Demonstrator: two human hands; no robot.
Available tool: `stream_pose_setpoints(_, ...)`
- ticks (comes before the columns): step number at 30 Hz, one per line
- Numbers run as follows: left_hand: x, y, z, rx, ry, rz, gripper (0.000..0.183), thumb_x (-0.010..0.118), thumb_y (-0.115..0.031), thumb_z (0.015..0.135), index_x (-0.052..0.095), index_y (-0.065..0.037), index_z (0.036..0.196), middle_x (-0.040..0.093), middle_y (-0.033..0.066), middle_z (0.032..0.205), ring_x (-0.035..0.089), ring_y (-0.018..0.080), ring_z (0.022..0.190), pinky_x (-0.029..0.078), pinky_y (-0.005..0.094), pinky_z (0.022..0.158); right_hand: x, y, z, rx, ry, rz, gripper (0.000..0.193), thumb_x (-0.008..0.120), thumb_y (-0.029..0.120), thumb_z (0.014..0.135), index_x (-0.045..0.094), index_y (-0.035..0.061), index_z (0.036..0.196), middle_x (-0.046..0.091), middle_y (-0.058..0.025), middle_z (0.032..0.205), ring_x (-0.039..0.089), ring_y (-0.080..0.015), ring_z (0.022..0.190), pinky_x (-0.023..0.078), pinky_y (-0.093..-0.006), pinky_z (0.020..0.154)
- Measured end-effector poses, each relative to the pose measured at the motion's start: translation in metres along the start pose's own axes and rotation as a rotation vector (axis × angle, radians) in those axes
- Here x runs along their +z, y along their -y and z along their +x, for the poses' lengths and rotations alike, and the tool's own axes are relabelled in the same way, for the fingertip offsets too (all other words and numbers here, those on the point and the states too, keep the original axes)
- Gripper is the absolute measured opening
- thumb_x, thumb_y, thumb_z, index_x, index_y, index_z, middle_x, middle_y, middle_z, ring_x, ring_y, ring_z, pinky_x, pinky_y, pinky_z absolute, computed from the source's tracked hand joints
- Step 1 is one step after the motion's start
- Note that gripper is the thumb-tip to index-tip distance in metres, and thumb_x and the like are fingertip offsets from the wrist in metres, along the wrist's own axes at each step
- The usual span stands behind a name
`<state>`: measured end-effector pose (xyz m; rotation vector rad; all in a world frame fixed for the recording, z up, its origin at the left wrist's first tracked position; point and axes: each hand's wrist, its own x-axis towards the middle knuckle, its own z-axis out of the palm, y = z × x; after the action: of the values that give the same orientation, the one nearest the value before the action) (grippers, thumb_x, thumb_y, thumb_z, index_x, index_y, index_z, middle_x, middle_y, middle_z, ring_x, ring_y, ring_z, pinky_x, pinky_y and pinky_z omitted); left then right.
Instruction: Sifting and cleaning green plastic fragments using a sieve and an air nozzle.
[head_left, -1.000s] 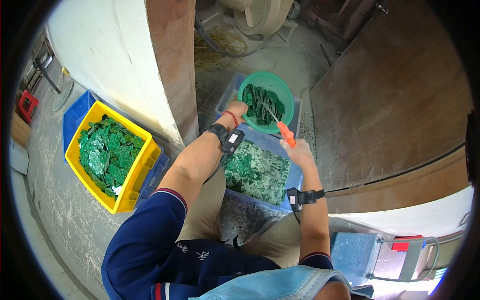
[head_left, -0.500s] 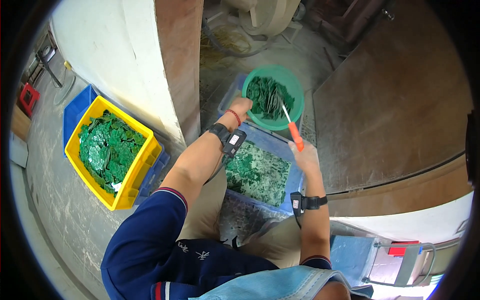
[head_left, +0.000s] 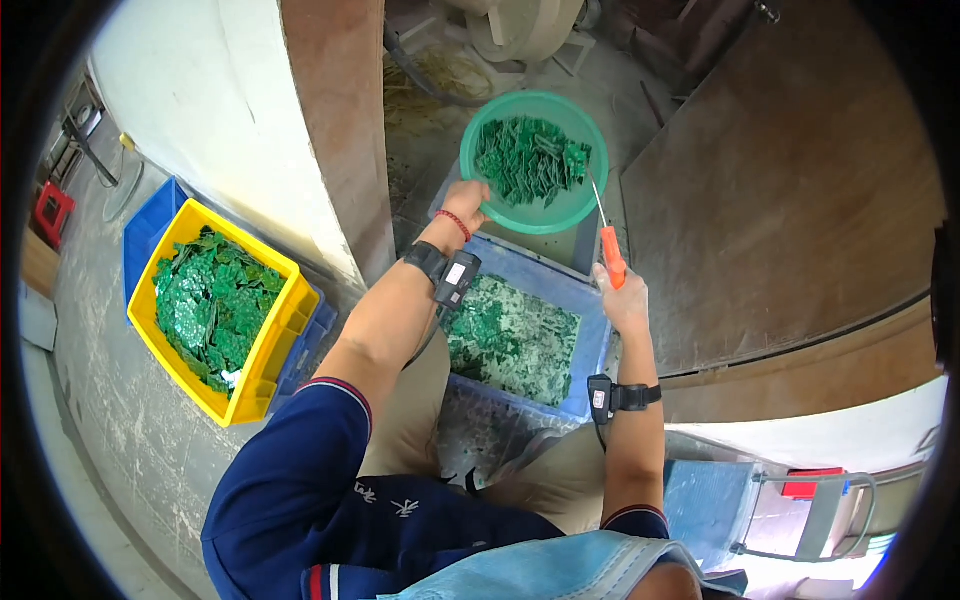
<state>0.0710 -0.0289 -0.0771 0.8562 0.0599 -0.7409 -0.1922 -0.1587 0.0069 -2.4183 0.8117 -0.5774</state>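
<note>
The left hand [head_left: 465, 205] sits above the middle of the frame, its fingers curled at the lower-left rim of a green basin [head_left: 545, 217]; how firmly they grip cannot be told. The right hand [head_left: 627, 298], right of centre, is wrapped around the orange handle [head_left: 612, 255] of a tool. Its thin metal shaft [head_left: 599, 203] points up and left to the right side of the basin, where the tip is lost among the pieces.

The basin is in the upper middle of the frame, holding thin green pieces [head_left: 525, 155], many of them standing on edge in packed rows. Just below it, mid-frame, is a blue bin [head_left: 597, 335] with more green bits [head_left: 510, 335], thickly dusted with white toward the right.

At left, a yellow crate [head_left: 290, 345] is heaped with glossy green pieces; a blue crate [head_left: 148, 225] shows behind it. A red stool [head_left: 54, 208] stands at the far left edge. A white wall [head_left: 200, 80] fills the upper left, a brown panel [head_left: 780, 200] the right. At the top edge is part of a pale machine [head_left: 520, 30]. A black strap [head_left: 632, 397] circles the right forearm.
</note>
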Motion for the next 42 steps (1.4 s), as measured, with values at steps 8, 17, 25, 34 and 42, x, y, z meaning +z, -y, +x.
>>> stream_pose_setpoints(8, -0.025, 0.002, 0.010, -0.129, -0.057, 0.003, 0.019, 0.045, 0.009, 0.068, 0.043, 0.003, 0.085, 0.041, 0.0183, 0.088, 0.053, 0.0368, 0.079, 0.047, 0.0583, 0.068, 0.007, -0.009, 0.001, 0.117, 0.198, -0.118, 0.041, 0.057, 0.041, 0.077, 0.060, 0.0023, 0.090, 0.059, -0.0230, 0.079, 0.057, -0.0397, 0.078, 0.044, -0.0425, 0.068)
stream_pose_setpoints(17, -0.005, 0.009, -0.001, 0.031, -0.113, 0.204, 0.035, 0.043, 0.009, 0.066, 0.047, 0.000, 0.100, 0.046, 0.0176, 0.092, 0.054, 0.0344, 0.079, 0.047, 0.0517, 0.064, 0.025, 0.007, -0.004, 0.038, 0.381, -0.209, 0.046, 0.055, 0.045, 0.077, 0.061, 0.0009, 0.088, 0.060, -0.0248, 0.083, 0.056, -0.0408, 0.083, 0.044, -0.0439, 0.072)
stream_pose_setpoints(25, -0.005, 0.014, 0.006, 0.001, 0.030, 0.371, 0.040, 0.043, 0.008, 0.064, 0.041, 0.003, 0.104, 0.046, 0.0161, 0.091, 0.053, 0.0326, 0.076, 0.046, 0.0487, 0.061, 0.031, 0.002, 0.004, 0.116, 0.281, -0.231, 0.046, 0.058, 0.043, 0.076, 0.060, -0.0028, 0.082, 0.058, -0.0266, 0.074, 0.057, -0.0410, 0.078, 0.045, -0.0425, 0.068)
stream_pose_setpoints(34, 0.001, 0.009, 0.003, -0.121, -0.046, 0.094, 0.031, 0.042, 0.010, 0.065, 0.040, 0.002, 0.095, 0.040, 0.0135, 0.086, 0.049, 0.0322, 0.075, 0.045, 0.0524, 0.061, 0.013, 0.001, 0.006, 0.106, 0.285, -0.161, 0.043, 0.058, 0.041, 0.076, 0.060, -0.0010, 0.083, 0.059, -0.0236, 0.080, 0.058, -0.0380, 0.080, 0.044, -0.0435, 0.069)
stream_pose_setpoints(42, -0.009, 0.014, 0.016, -0.084, -0.140, 0.078, 0.023, 0.042, 0.006, 0.069, 0.042, 0.003, 0.092, 0.045, 0.0240, 0.089, 0.054, 0.0443, 0.076, 0.045, 0.0587, 0.063, 0.008, -0.015, 0.013, 0.202, 0.128, -0.009, 0.040, 0.062, 0.037, 0.076, 0.059, 0.0012, 0.091, 0.059, -0.0224, 0.074, 0.058, -0.0375, 0.075, 0.044, -0.0407, 0.066)
